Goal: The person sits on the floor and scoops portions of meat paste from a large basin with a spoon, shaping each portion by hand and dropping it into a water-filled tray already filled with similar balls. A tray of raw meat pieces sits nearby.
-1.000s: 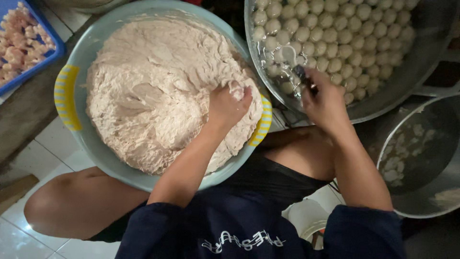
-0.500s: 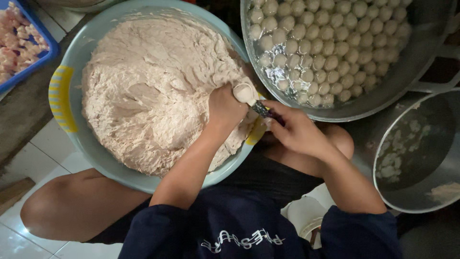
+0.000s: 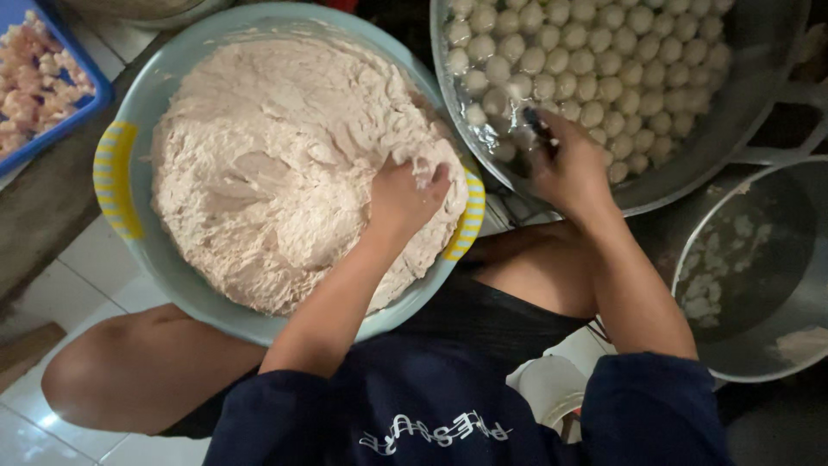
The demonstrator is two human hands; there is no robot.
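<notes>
A large pale-blue basin with yellow striped handles holds a big mound of pale pinkish paste. My left hand is pressed into the paste at its right edge, fingers curled around a lump of it. My right hand grips a spoon and reaches over the rim of a wide metal pot of water. Many round pale balls float in that pot.
A blue tray with pinkish chunks sits at the upper left. A second metal pot with cloudy water stands at the lower right. My bare knees and dark shirt fill the bottom over a white tiled floor.
My right hand, which met the left hand over the paste half a second ago, has swung back to the pot of balls with the spoon. The left hand has dug into the paste again.
</notes>
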